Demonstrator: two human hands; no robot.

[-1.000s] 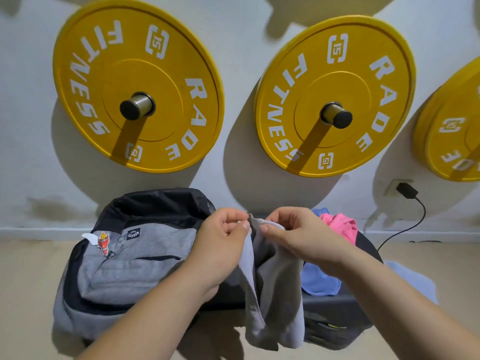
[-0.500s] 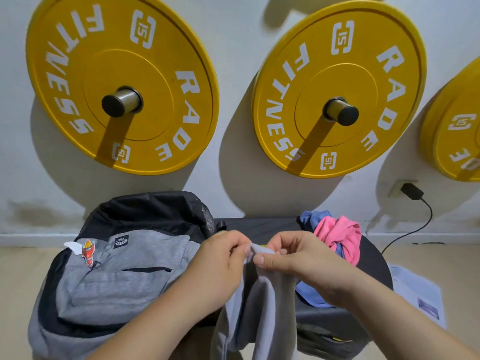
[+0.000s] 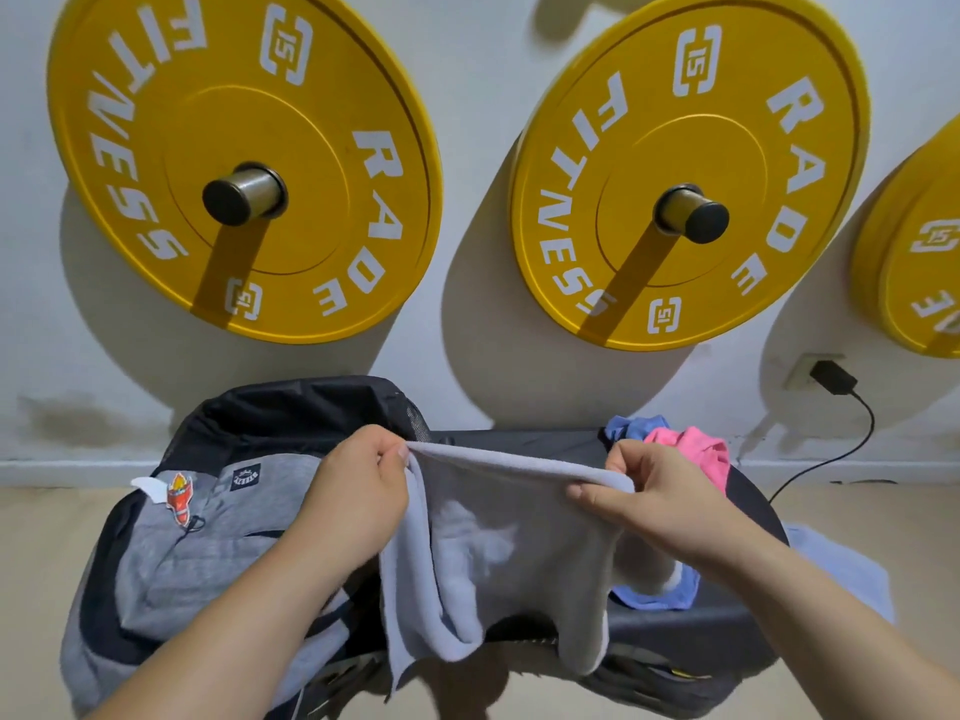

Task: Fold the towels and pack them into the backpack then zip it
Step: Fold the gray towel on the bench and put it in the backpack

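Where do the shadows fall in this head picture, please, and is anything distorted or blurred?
Head view: light from the upper right throws the shadow of the left yellow plate down-left onto the wall; head view: the wide lens stretches the third plate at the right edge; head view: the grey towel held by left hand and right hand looks slightly soft, no glare.

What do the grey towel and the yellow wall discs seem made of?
Grey towel: soft fuzzy cloth, perhaps microfibre; it hangs limp with a matte nap. Yellow discs: likely rubber or hard plastic; smooth, faintly shiny faces with printed white lettering.
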